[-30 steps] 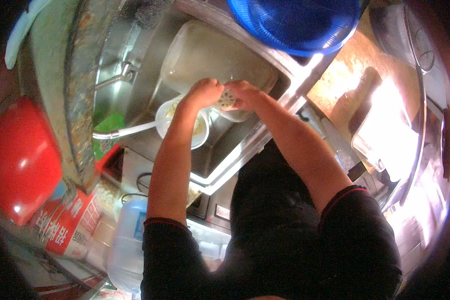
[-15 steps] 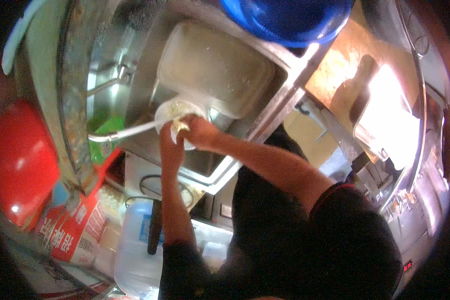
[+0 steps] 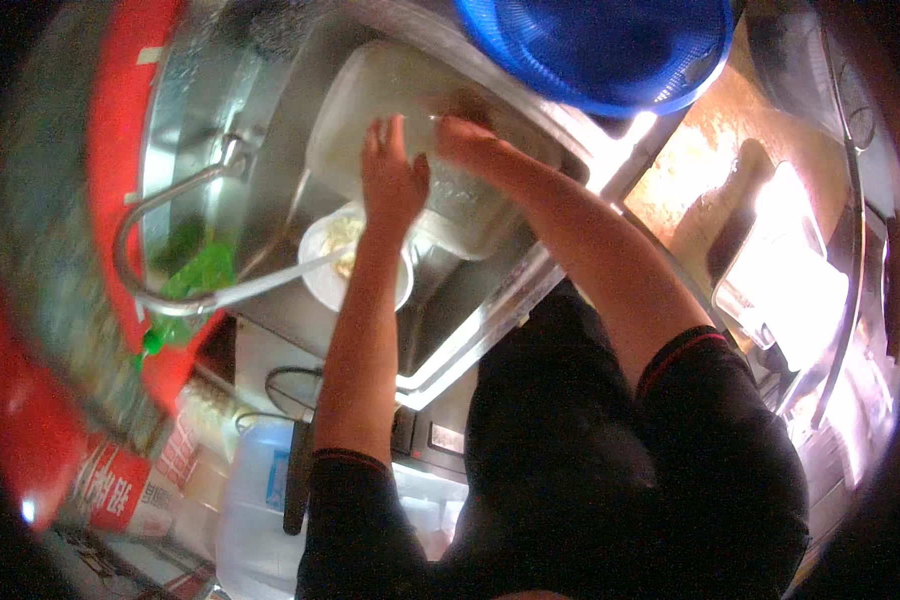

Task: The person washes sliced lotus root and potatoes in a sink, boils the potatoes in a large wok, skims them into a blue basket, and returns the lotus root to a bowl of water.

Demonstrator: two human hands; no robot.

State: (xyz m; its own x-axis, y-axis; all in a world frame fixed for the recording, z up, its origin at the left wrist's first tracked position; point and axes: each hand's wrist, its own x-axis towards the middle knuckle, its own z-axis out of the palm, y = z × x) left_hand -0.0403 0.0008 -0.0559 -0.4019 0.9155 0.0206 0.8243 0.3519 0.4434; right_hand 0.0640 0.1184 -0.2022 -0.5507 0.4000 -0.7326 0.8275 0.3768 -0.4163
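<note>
My left hand (image 3: 392, 182) is held over the near side of a rectangular, translucent tub (image 3: 332, 130) in the steel sink, its fingers apart and nothing in it. Farther right, my right hand (image 3: 460, 142) reaches over the tub; motion smears its fingers, so their hold cannot be made out. Below my left hand, partly hidden by that wrist, stands a round white bowl (image 3: 315, 245) with pale, shredded-looking bits in it. A whitish stream or tube runs into the bowl from the curved faucet (image 3: 130, 235).
A blue basket (image 3: 610, 55) stands at the sink's far right edge. Green plastic (image 3: 205, 275) lies by the faucet. On the left are red surfaces (image 3: 120, 90). A translucent container (image 3: 255, 510) with a dark handle stands below. A bright metal pan (image 3: 785, 270) sits at right.
Both hands have left the white bowl and moved up and right over the tub. The bowl's contents now show more openly. The view has shifted slightly.
</note>
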